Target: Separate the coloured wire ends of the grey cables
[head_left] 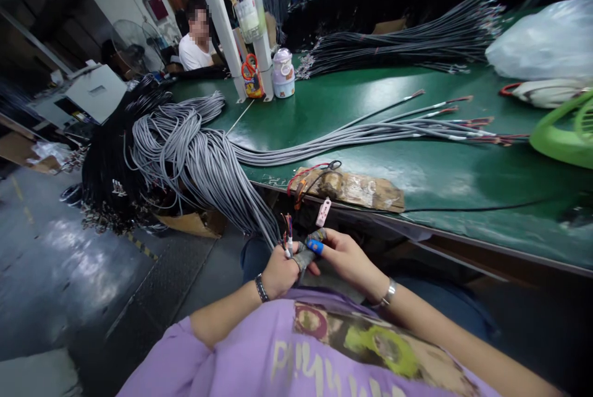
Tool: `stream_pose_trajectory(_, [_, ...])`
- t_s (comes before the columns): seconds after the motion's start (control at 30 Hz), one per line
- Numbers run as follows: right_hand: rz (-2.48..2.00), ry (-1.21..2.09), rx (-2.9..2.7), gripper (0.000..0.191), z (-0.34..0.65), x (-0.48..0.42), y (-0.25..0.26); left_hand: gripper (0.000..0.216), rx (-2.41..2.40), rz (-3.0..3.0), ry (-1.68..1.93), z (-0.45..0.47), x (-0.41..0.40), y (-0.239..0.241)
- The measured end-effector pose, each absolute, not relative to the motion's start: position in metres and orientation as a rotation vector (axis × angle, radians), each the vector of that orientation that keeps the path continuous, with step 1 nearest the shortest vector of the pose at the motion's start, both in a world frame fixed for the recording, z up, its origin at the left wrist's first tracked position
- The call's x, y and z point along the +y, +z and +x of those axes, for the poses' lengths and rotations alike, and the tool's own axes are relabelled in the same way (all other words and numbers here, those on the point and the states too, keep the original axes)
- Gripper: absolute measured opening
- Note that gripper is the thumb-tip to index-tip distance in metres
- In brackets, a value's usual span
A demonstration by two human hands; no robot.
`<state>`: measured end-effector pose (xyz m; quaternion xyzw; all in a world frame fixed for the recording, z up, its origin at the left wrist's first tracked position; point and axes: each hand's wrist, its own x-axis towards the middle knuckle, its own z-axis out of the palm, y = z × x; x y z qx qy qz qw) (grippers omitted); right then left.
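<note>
My left hand [280, 273] is closed around the end of a grey cable [273, 238]. Thin coloured wires [290, 224] stick up from its fist beside a white band. My right hand [345, 258] meets it from the right, thumb and fingers pinched together; whatever lies between them is hidden. Grey wrapping covers some fingertips, and blue tape [315, 246] is wound round one right finger. The grey cables run from a large coiled bundle [185, 150] hanging over the table edge. Just above my hands is a small pinkish-white tag-like piece [323, 212].
On the green table [361, 94] lie grey cables with stripped ends [445, 128], a taped wooden board [365, 190], a black cable bundle [398, 45], a purple bottle [283, 73] and a green plastic item [563, 131]. A person [197, 39] sits beyond a post. Black cables [111, 162] hang at left.
</note>
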<state>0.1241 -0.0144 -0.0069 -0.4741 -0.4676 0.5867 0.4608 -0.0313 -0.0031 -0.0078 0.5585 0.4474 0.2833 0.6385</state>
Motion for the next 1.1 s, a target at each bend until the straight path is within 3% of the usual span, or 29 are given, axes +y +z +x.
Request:
stream_pose_trajectory(0.23, [-1.228, 1.351, -1.123, 0.024, 0.1237, -0.0139, -0.0102, 0.044, 0.968, 1.252, 0.721, -0.0341, -0.0033, -0.0144])
stream_pose_trajectory(0.5, [-1.196, 1.438, -0.697, 0.028, 0.1294, -0.0139, -0.0121, 0.043, 1.035, 1.042, 0.727, -0.0316, -0.0056, -0.0170])
stream_pose_trajectory(0.6, [-1.188, 1.554, -0.778, 0.032, 0.1309, -0.0154, -0.0112, 0.042, 1.029, 1.031, 0.732, -0.0309, -0.0050, -0.0153])
stream_pose_trajectory(0.77, [-1.270, 1.446, -1.117, 0.038, 0.1267, -0.0138, -0.0094, 0.042, 1.038, 1.063, 0.686, -0.0288, -0.0047, -0.0126])
stream_pose_trajectory(1.1, [-1.250, 1.425, -1.034, 0.037, 0.1238, -0.0160, -0.0074, 0.044, 1.035, 0.971, 0.722, -0.0274, -0.0030, -0.0124])
